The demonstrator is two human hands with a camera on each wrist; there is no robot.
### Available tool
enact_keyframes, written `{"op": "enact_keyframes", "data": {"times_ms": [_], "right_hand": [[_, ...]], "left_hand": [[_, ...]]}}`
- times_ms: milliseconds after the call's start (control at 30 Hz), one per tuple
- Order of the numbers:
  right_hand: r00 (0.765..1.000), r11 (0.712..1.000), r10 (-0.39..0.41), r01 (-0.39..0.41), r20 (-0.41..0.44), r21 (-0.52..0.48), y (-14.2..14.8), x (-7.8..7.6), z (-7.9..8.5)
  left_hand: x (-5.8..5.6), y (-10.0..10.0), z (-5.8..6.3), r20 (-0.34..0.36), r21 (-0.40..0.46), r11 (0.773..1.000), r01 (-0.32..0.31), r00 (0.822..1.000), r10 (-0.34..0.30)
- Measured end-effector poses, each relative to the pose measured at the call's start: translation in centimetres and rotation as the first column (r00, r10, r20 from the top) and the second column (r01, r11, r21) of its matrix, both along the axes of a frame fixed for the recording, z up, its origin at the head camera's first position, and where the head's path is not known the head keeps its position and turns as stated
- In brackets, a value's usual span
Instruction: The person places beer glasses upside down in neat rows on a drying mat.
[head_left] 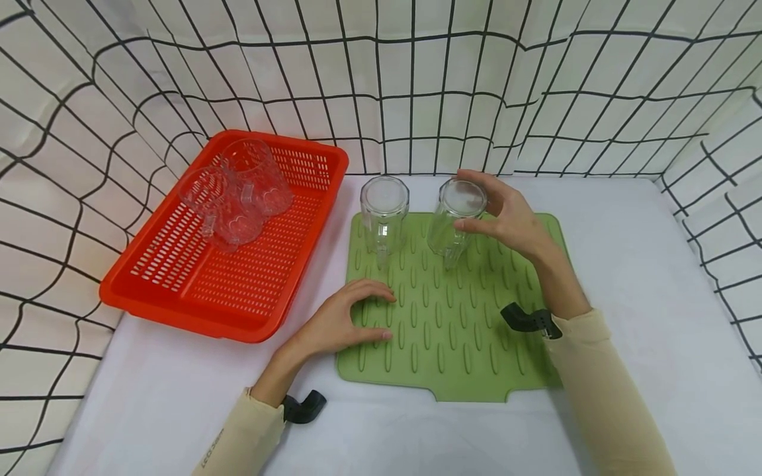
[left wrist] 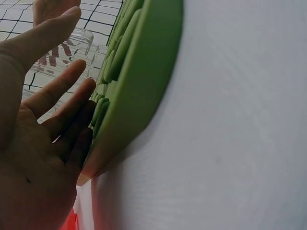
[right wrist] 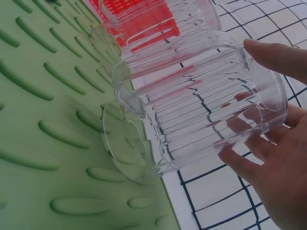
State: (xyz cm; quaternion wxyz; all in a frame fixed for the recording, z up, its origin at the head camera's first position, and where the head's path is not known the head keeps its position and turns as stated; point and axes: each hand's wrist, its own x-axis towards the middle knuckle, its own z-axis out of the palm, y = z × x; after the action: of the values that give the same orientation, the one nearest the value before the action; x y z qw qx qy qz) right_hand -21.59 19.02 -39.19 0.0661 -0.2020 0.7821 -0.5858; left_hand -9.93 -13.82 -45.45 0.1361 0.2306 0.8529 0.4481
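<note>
Upside down over the green ribbed mat (head_left: pixel 440 357) is a clear glass mug (head_left: pixel 448 228), its handle toward the near side. My right hand (head_left: pixel 506 215) holds it near the base, thumb on the near side and fingers behind; in the right wrist view, those fingers show through the mug (right wrist: pixel 206 105). Another inverted glass mug (head_left: pixel 383 211) stands to its left at the mat's back edge. My left hand (head_left: pixel 339 320) hovers over the mat's left edge, fingers and thumb spread apart with nothing between them. In the left wrist view, the palm of my left hand (left wrist: pixel 43 139) faces the mat.
A red perforated plastic basket (head_left: pixel 202 324) stands on the left, with clear glass mugs (head_left: pixel 262 182) lying inside it. White cloth (head_left: pixel 369 436) covers the table. A white backdrop with a black grid (head_left: pixel 411 73) rises behind and at both sides.
</note>
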Motion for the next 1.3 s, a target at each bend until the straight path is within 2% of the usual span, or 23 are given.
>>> {"op": "enact_keyframes", "data": {"times_ms": [300, 500, 1000, 1300], "right_hand": [[0.999, 0.999, -0.034, 0.035, -0.030, 0.029, -0.3, 0.1, 0.0], [0.998, 0.999, -0.051, 0.051, -0.031, 0.009, -0.4, -0.1, 0.3], [1.000, 0.999, 0.015, -0.015, -0.002, -0.029, -1.0, 0.1, -0.1], [1.000, 0.999, 0.022, -0.022, -0.014, -0.043, -0.7, -0.1, -0.4]], "left_hand": [[0.0, 0.0, 0.0, 0.001, 0.004, 1.000, -0.006, 1.000, 0.006], [-0.3, 0.0, 0.1, 0.003, 0.004, 1.000, -0.008, 1.000, 0.008], [0.4, 0.0, 0.0, 0.013, 0.008, 1.000, -0.011, 1.000, 0.010], [0.0, 0.1, 0.0, 0.006, -0.006, 1.000, -0.012, 1.000, 0.012]]}}
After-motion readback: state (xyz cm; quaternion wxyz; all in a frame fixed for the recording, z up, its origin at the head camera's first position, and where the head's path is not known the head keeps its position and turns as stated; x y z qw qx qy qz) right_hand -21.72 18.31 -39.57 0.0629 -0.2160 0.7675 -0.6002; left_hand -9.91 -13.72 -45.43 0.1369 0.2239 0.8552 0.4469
